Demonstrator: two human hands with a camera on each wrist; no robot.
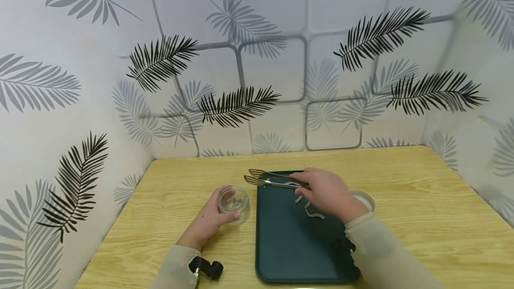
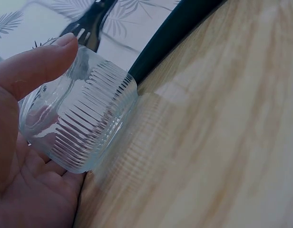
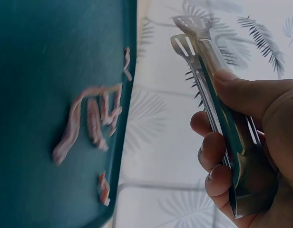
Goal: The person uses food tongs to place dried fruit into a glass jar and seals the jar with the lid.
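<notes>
My left hand [image 1: 205, 222] grips a small clear glass jar [image 1: 243, 211] standing on the table just left of a dark green tray. Its thumb lies along the near side; vertical ribs on the glass [image 2: 89, 128] show in the left wrist view. My right hand [image 1: 327, 193] holds metal tongs [image 1: 254, 180] over the tray's back part. Their slotted tips point left, past the tray's left edge toward the jar, and stand slightly apart with nothing visible between them. Several thin, reddish-brown meat-like strips [image 3: 93, 121] lie on the tray near its back edge.
The green tray [image 1: 289, 249] lies lengthwise on the wooden table [image 1: 421, 200]. Partly behind my right wrist is a round, pale lid or dish [image 1: 367, 197] at the tray's right side. A leaf-patterned wall [image 1: 273, 133] rises along the table's back edge.
</notes>
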